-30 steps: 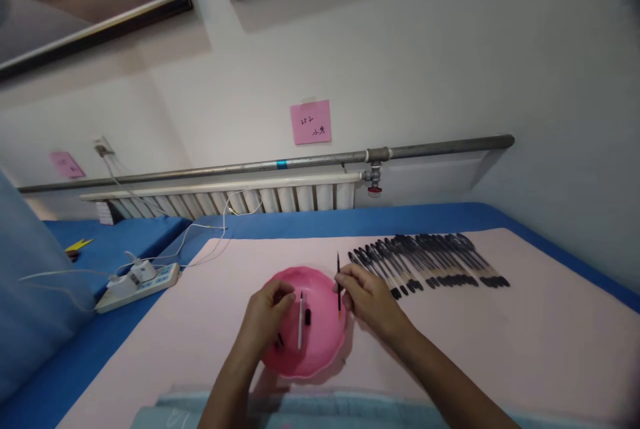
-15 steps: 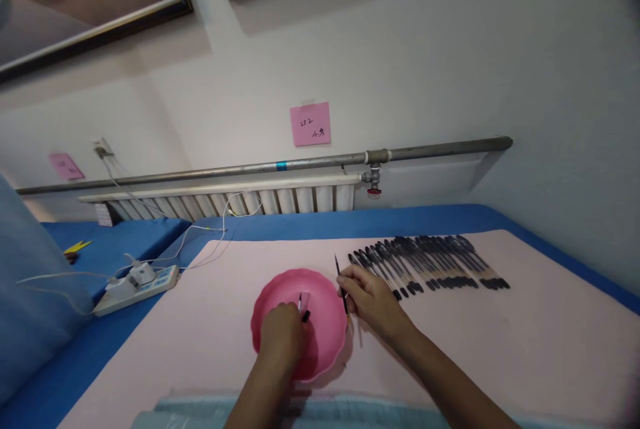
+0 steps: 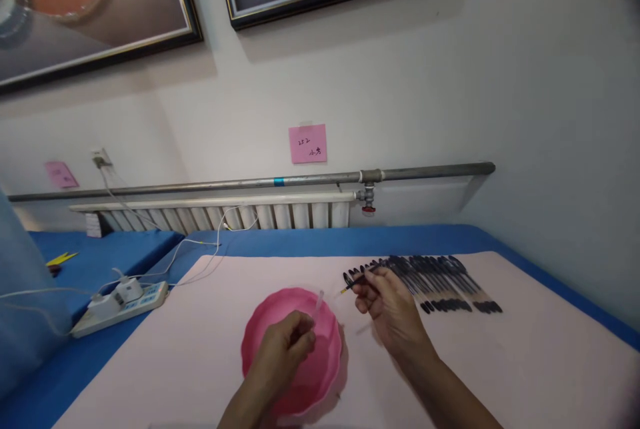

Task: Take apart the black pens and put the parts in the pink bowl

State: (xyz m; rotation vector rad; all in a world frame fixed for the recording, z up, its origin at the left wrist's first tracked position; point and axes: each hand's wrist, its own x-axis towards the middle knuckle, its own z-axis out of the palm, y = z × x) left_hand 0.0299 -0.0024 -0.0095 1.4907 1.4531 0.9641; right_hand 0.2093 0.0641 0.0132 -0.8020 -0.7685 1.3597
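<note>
Left hand: [image 3: 287,348] over the pink bowl [image 3: 265,342], at about 6 o'clock in view; grip closed on a clear pen barrel [image 3: 317,302] that slants up toward 1 o'clock past the bowl's far rim.
Right hand: [image 3: 390,302] just right of the bowl, at about 5 o'clock from the centre of view; grip pinched on a thin dark refill [image 3: 351,284], yellowish tip pointing toward 9 o'clock, at the barrel's open end but apart from it.
Pink bowl: scalloped plastic, resting on the table [image 3: 525,362]; inside mostly hidden by the left hand, so remaining loose parts cannot be told.
Finished pens: [image 3: 440,279] a long row of dark-capped pens lying side by side on the pink table cover, at 3 o'clock from the right hand, near it; nearest ones partly behind the fingers.
Progress, as a judgement: many pens already put together and laid out in the row; one more in hand, refill not yet inside the barrel, cap not yet on.
Surroundings: blue cloth under the pink cover; white power strip [image 3: 120,299] with plugs and cables at 9 o'clock; radiator [image 3: 225,216] and grey pipe along the wall at 12 o'clock; pink sticky note [image 3: 307,143] above the pipe; two dark picture frames higher up.
</note>
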